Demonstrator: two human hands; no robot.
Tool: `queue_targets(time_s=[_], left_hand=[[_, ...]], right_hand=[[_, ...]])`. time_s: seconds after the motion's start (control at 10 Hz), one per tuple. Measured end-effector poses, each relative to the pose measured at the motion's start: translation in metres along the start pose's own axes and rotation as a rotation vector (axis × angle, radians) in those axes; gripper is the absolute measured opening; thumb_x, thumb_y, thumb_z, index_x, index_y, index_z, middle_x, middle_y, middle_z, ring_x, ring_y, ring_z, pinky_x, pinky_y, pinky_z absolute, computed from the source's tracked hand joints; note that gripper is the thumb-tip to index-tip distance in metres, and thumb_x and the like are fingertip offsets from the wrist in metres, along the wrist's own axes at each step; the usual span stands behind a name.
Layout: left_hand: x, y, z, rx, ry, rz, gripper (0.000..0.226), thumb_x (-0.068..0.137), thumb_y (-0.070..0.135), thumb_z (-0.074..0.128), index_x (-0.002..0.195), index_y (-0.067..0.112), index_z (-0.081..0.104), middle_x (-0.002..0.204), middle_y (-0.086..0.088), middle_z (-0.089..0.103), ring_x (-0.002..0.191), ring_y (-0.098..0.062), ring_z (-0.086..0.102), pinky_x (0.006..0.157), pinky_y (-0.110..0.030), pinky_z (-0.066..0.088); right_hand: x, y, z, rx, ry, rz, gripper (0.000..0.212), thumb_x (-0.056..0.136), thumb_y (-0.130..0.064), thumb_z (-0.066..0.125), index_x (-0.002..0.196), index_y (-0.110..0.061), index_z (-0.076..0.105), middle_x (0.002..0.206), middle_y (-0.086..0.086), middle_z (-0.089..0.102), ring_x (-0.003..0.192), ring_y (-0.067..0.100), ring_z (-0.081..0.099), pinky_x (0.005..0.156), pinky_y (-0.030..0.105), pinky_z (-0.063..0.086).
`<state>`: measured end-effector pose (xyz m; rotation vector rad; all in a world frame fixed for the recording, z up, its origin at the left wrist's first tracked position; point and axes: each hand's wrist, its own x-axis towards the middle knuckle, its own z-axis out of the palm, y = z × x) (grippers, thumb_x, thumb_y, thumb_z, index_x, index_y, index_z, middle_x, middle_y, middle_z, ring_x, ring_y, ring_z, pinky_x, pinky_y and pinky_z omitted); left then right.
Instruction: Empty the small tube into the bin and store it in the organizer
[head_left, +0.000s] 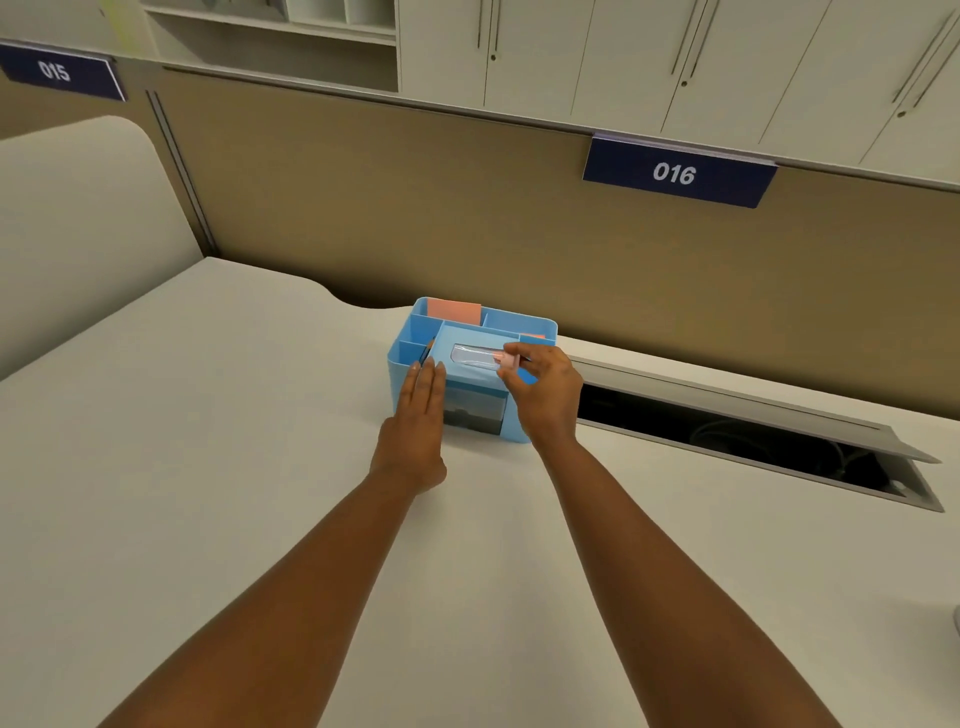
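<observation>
The right hand (545, 387) pinches the small tube (506, 359) over the blue organizer (415, 332); the left hand (418, 415) lies flat, fingers apart from any grip, against its front on the bench (208, 467).

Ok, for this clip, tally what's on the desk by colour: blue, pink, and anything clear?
Blue: 1, the organizer
Pink: 2, the notes in the back compartment, and the small tube pinched in the right hand
Clear: 1, the window on the organizer's lid
Total: 4
The left hand rests flat against the organizer.

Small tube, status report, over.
Right hand pinching small tube over blue organizer. Left hand flat against its front. No bin visible. Nothing blocking.
</observation>
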<state>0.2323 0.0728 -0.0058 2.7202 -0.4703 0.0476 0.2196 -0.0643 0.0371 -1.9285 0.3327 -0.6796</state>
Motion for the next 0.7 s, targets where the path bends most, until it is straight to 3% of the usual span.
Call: queue_targets(time_s=[0.3,0.5,0.6,0.7], left_hand=[[0.0,-0.002,-0.006,-0.036,-0.052,0.009,0.097,0.081,0.001,0.059,0.142,0.017,-0.013,0.156,0.001,-0.016,0.144,-0.02,-0.012,0.112,-0.034,0.03],[0.001,0.0,-0.018,0.019,-0.15,0.009,0.097,0.081,0.002,0.059,0.142,0.015,-0.015,0.156,-0.001,-0.019,0.144,-0.022,-0.014,0.114,-0.037,0.025],[0.0,0.004,-0.031,0.072,-0.215,0.006,0.093,0.083,0.003,0.057,0.142,0.013,-0.015,0.156,-0.003,-0.019,0.144,-0.023,-0.012,0.117,-0.042,0.023],[-0.004,0.009,-0.042,0.076,-0.161,-0.002,0.092,0.083,0.003,0.056,0.142,0.014,-0.014,0.155,-0.004,-0.019,0.144,-0.025,-0.01,0.117,-0.047,0.021]], right_hand=[[-0.001,-0.001,0.018,-0.073,-0.076,0.113,0.034,0.08,-0.014,0.066,0.112,-0.005,0.06,0.121,0.016,0.059,0.114,0.025,0.055,0.097,0.034,0.047],[-0.005,-0.008,-0.005,-0.096,-0.078,0.114,0.033,0.083,-0.01,0.064,0.115,-0.008,0.058,0.127,0.016,0.056,0.118,0.026,0.052,0.1,0.039,0.045],[-0.008,-0.011,-0.027,-0.186,-0.055,0.068,0.031,0.086,-0.014,0.06,0.117,-0.01,0.057,0.129,0.014,0.056,0.116,0.024,0.053,0.095,0.033,0.046],[-0.013,-0.018,-0.049,-0.274,-0.039,0.022,0.032,0.089,-0.015,0.055,0.12,-0.011,0.055,0.132,0.013,0.055,0.12,0.025,0.05,0.1,0.035,0.042]])
